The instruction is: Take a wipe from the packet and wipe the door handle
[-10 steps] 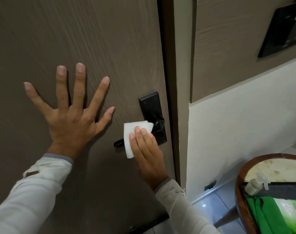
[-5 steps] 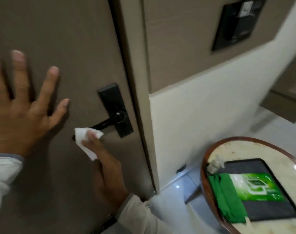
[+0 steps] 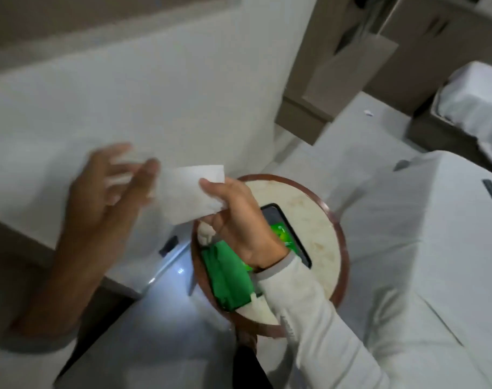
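We find the round surface (image 3: 320,220) low in the centre of the view, with the wall (image 3: 155,94) to its left and behind it, and the bed (image 3: 435,234) to its right. On the surface lies a tray (image 3: 294,237); the packet (image 3: 281,233) lies in the tray, with a cloth (image 3: 228,273) at the tray's left. The right hand (image 3: 239,220) is above the surface and holds the wipe (image 3: 188,195), which extends leftward toward the left hand (image 3: 104,192). A bin (image 3: 469,108) stands on the floor (image 3: 351,130) at far right, behind the bed.

White wipe (image 3: 188,196) held aloft, green packet (image 3: 228,279) on tray
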Demonstrator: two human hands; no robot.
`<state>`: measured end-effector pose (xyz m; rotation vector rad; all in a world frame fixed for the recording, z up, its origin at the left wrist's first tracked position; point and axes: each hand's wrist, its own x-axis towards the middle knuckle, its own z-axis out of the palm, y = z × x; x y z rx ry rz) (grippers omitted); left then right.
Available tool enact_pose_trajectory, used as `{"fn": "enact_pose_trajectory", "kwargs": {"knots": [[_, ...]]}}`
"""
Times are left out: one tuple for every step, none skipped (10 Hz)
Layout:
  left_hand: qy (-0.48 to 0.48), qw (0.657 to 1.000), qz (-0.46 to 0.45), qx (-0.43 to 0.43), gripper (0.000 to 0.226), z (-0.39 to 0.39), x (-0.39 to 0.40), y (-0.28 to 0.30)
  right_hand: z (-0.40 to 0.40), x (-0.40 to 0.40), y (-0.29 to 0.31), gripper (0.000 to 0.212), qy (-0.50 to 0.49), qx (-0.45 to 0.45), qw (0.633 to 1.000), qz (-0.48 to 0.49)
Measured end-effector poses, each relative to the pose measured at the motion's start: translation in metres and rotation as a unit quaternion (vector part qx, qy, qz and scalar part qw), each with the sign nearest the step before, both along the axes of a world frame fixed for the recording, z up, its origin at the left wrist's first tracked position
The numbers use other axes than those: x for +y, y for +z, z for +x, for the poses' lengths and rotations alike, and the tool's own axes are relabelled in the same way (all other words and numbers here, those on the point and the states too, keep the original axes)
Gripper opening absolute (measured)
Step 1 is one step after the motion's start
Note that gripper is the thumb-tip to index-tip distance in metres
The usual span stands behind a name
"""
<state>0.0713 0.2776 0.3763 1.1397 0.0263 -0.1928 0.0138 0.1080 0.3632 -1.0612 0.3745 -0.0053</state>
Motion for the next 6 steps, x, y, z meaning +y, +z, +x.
{"fn": "enact_pose_trajectory", "kwargs": {"knots": [[-0.131,0.986,0.078,0.069,0.017,-0.002,-0.111,-0.073,-0.002,-0.110,-0.060,0.018,-0.001,0.069,0.994,-0.080],[-0.156,0.973,0.100,0.140,0.018,-0.005,-0.158,-0.141,-0.010,-0.163,-0.114,0.023,0.001,0.121,0.981,-0.150],[-0.145,0.951,0.157,0.224,0.019,-0.032,-0.201,-0.244,-0.035,-0.217,-0.212,0.022,0.005,0.201,0.955,-0.217],[-0.155,0.924,0.239,0.254,0.026,-0.062,-0.221,-0.305,-0.059,-0.235,-0.272,0.013,0.045,0.265,0.935,-0.233],[-0.160,0.892,0.351,0.236,0.019,-0.097,-0.239,-0.363,-0.085,-0.246,-0.335,0.010,0.099,0.359,0.873,-0.316],[-0.170,0.866,0.424,0.206,0.015,-0.111,-0.249,-0.381,-0.089,-0.248,-0.354,0.025,0.140,0.388,0.828,-0.379]]}}
